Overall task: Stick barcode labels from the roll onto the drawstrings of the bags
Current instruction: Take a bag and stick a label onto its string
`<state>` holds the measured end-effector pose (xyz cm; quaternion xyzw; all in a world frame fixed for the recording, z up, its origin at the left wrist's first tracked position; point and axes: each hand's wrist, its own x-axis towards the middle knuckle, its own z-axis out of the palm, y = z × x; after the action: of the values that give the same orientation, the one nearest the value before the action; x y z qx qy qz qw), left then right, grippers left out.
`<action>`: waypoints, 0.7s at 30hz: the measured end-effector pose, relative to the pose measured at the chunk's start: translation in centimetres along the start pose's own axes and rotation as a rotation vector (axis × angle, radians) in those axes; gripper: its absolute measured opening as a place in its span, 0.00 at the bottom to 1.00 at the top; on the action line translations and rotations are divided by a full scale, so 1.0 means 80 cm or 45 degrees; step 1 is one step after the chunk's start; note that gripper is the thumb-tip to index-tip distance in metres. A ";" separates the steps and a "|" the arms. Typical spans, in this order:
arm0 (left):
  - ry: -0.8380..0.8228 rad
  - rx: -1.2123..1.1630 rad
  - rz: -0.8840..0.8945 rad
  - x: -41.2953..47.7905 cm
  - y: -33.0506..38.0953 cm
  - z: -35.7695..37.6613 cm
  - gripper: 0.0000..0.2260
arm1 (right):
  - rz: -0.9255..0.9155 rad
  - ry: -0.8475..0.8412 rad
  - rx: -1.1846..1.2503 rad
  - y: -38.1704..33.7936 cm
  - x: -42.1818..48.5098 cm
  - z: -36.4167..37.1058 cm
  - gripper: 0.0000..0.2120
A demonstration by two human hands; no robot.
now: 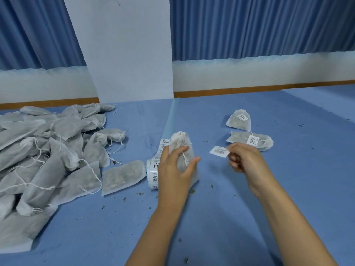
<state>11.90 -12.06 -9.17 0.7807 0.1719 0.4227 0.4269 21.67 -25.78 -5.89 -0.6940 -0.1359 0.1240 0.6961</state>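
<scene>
My left hand (175,167) grips a white drawstring bag (180,144) upright above the blue table, its knotted string hanging down the front. My right hand (245,157) pinches a loose barcode label (219,151) by one end, holding it in the air to the right of the bag, apart from it. The label roll (153,169) lies on the table just behind and left of my left hand, with a strip of labels unrolled toward the bag.
A big heap of unlabelled bags (42,150) fills the left side, one lying flat (123,174) near the roll. Two bags with labels (240,120) (251,141) lie at the right. Herb crumbs dot the blue cloth (211,217). A white pillar (124,54) stands behind.
</scene>
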 end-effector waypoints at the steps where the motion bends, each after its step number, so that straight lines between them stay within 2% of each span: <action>1: -0.015 -0.083 -0.047 0.001 0.001 -0.002 0.07 | -0.053 0.088 0.004 -0.001 0.002 -0.003 0.18; 3: -0.063 -0.243 -0.123 0.000 0.004 -0.006 0.11 | -0.220 0.133 0.043 -0.005 0.001 -0.005 0.15; 7: -0.226 -0.361 -0.167 -0.001 0.011 -0.007 0.20 | -0.578 -0.249 0.073 -0.009 -0.016 0.010 0.08; 10: -0.311 -0.446 -0.192 -0.002 0.012 -0.005 0.18 | -0.620 -0.428 -0.031 -0.008 -0.022 0.021 0.08; 15: -0.395 -0.479 -0.194 -0.004 0.012 -0.005 0.19 | -0.624 -0.423 -0.210 -0.002 -0.022 0.027 0.10; 21: -0.438 -0.457 -0.117 -0.004 0.013 -0.008 0.25 | -0.600 -0.246 -0.510 0.005 -0.015 0.025 0.10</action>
<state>11.10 -12.48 -8.32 0.7443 0.0540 0.2874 0.6005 19.80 -24.33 -6.28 -0.7517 -0.3800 -0.0047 0.5390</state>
